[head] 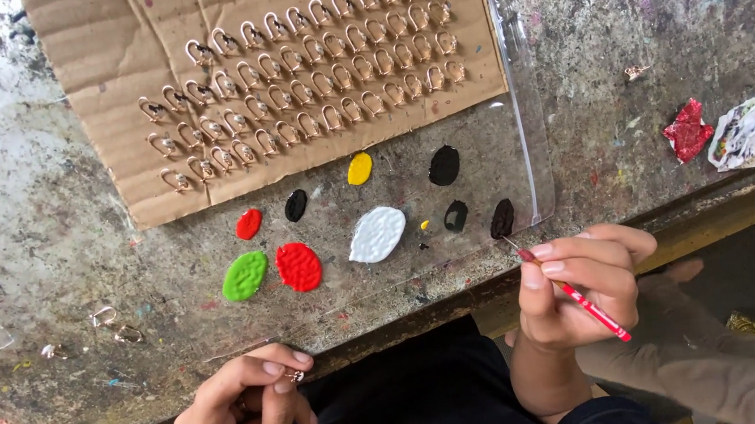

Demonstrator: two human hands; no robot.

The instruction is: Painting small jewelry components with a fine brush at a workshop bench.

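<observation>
The right hand (581, 290) pinches a thin red paintbrush (572, 291) in closed fingers, its tip touching a dark paint blob (502, 218) at the near edge of a clear plastic sheet (525, 93) on the bench (38, 230). The left hand (245, 411), at the bench's near edge, nips what seems a small metal ring piece (296, 376) between thumb and fingertips. Further back lie white (377, 234), red (298, 267) and green (245, 276) paint blobs, and a cardboard sheet (113, 44) carrying rows of metal rings (312, 65).

Red paintbrush (572, 291) tilted, tip in dark blob (502, 218) (brownish-black)
</observation>
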